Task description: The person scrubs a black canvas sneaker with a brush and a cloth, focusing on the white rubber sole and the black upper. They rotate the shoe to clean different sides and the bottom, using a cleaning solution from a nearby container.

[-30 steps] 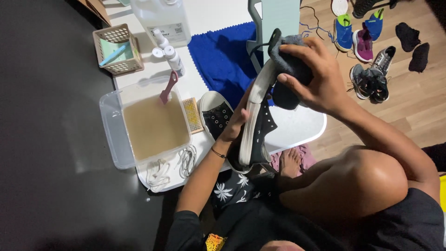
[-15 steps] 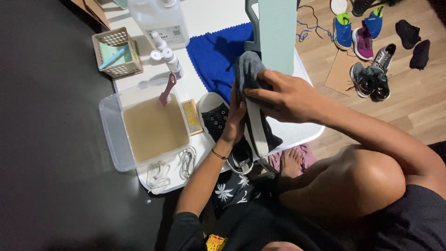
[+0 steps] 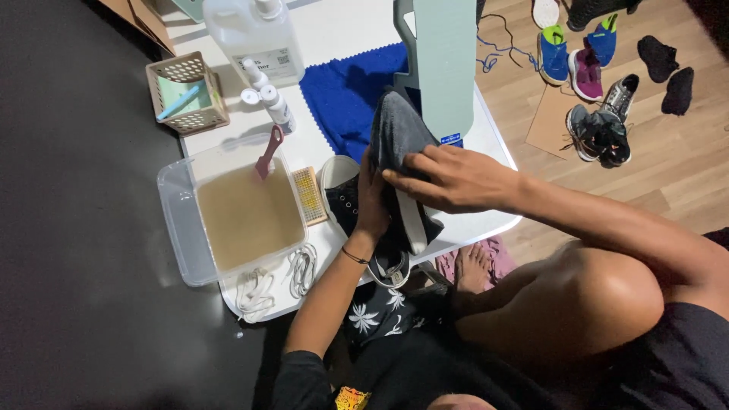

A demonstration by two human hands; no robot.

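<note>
Black canvas high-top sneaker with white rubber sole held upright over the near edge of the white tabletop, just right of its matching black sneaker lying there. Left hand clasped around the shoe's side from the left. Right hand closed on a dark grey cloth, pressing it against the upper. Left of the shoes: small tan scrub brush, clear plastic tub of murky brown water with a pink-handled brush standing in it, white laces near the front edge. Blue towel behind, touching the pale green upright stand.
</note>
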